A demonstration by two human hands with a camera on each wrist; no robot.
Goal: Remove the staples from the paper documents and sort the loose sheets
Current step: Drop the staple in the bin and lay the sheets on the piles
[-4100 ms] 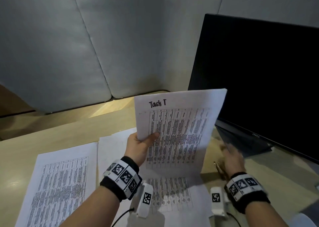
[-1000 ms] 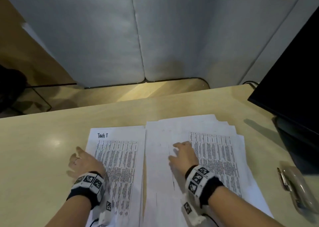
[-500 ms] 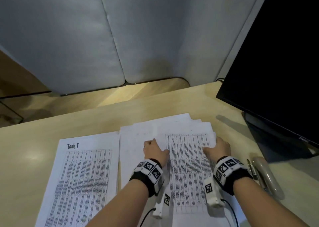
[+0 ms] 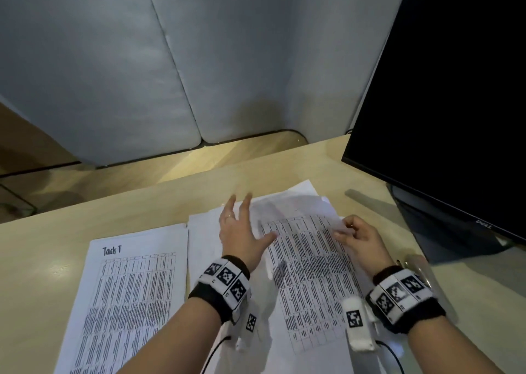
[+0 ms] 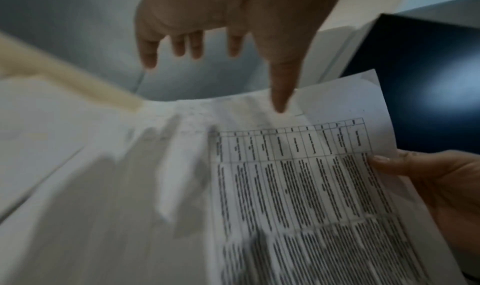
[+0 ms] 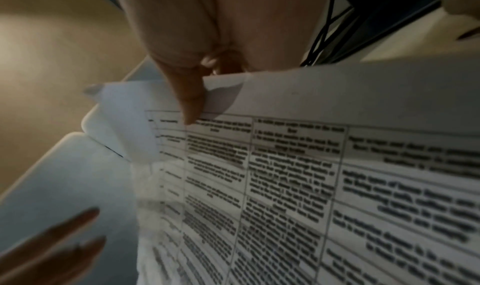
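The right hand [image 4: 360, 238] pinches the right edge of the top printed sheet [image 4: 310, 274] between thumb and curled fingers; in the right wrist view the thumb [image 6: 191, 102] lies on the printed face near the top of the table grid, with the other fingers under the edge. The edge is raised off the stack, which suggests the pinch is there to separate one sheet from those beneath.

The left hand [image 4: 242, 228] holds nothing. Its fingers are straight and spread, hovering above the blank left part of the right-hand stack [image 4: 205, 240]; the left wrist view shows the fingertips [image 5: 149, 57] clear of the paper. Whether the thumb touches the sheet cannot be told. The likely purpose is to steady the stack or to receive the lifted sheet.

The stack lies fanned on the desk [image 4: 42, 259] in front of the monitor [image 4: 455, 103], its corners offset, which indicates loose sheets. A separate page headed "Task T" [image 4: 128, 302] lies flat just beside the stack on the left, apparently a sorted pile. A stapler-like tool [image 4: 418, 262] rests on the desk behind the right wrist, out of use. No staple is visible, so the step in hand appears to be sorting.
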